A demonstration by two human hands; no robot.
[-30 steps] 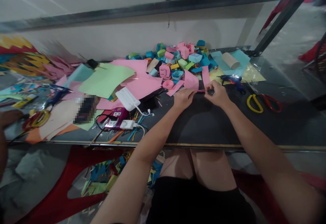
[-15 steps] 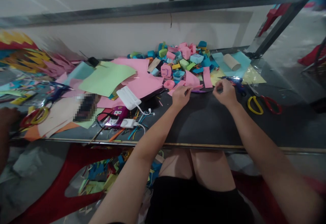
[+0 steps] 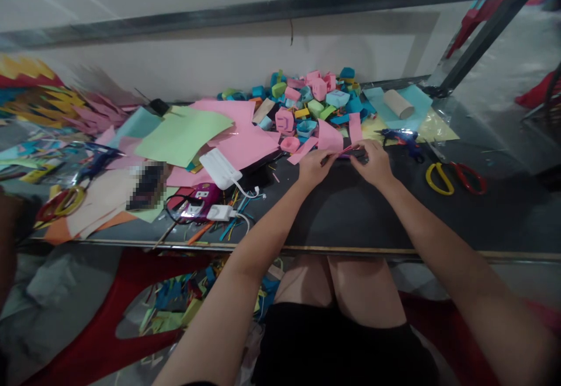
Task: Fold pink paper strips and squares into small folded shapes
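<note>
Shaping, it seems, a pink paper strip [image 3: 346,150] just above the bench [image 3: 350,222], left hand [image 3: 314,166] and right hand [image 3: 374,162] pinching it between them; next calls for steady, even fingertip pressure.

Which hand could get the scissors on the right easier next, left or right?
Probably the right hand: it is nearer those scissors, which lie on its own side. The left hand would have to reach past the right one. Both hands are at a pink paper piece, though.
</note>
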